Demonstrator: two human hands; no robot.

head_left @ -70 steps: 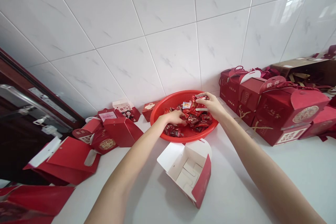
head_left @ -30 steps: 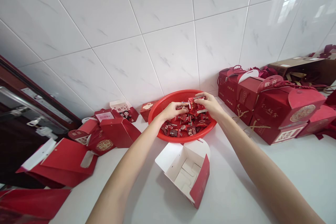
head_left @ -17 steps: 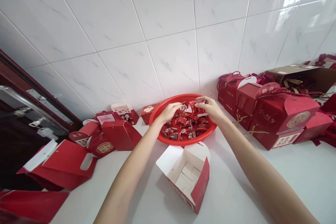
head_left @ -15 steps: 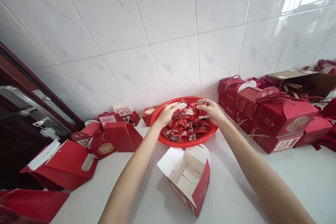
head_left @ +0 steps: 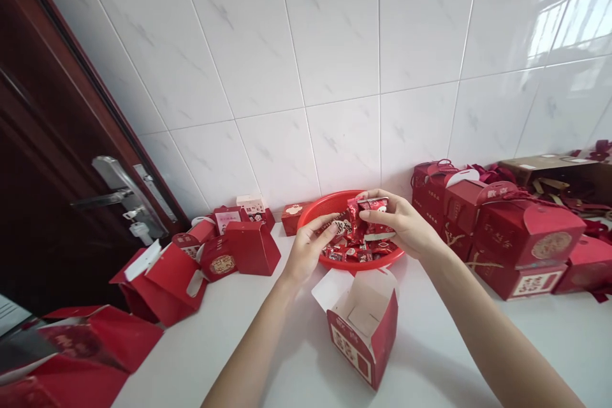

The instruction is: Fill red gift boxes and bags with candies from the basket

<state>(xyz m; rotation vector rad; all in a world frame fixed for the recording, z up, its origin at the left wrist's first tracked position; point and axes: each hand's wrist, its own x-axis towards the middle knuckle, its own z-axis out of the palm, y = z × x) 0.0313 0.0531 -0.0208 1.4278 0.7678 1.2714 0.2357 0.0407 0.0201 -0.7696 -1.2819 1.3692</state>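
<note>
My left hand [head_left: 306,248] pinches a dark wrapped candy [head_left: 342,228] with white lettering between thumb and fingers. Close beside it, my right hand [head_left: 404,223] is closed on several red wrapped candies [head_left: 377,210]. Both hands are raised over the near part of a red plastic basket [head_left: 329,199], whose inside is partly hidden by them. More wrapped candies [head_left: 351,254] lie in the basket. Just in front of it, a red and white gift box [head_left: 385,338] stands upright on the white table with its top flaps spread.
Red gift boxes [head_left: 253,248] line the left side, near a dark door [head_left: 43,140] with a metal handle. On the right, red boxes [head_left: 521,229] are stacked, with a cardboard carton [head_left: 535,164] behind. A tiled wall [head_left: 342,44] rises behind the table.
Both hands have risen from the basket toward me and come closer together, carrying candies. The camera view has shifted to the left and up, so more of the door shows.
</note>
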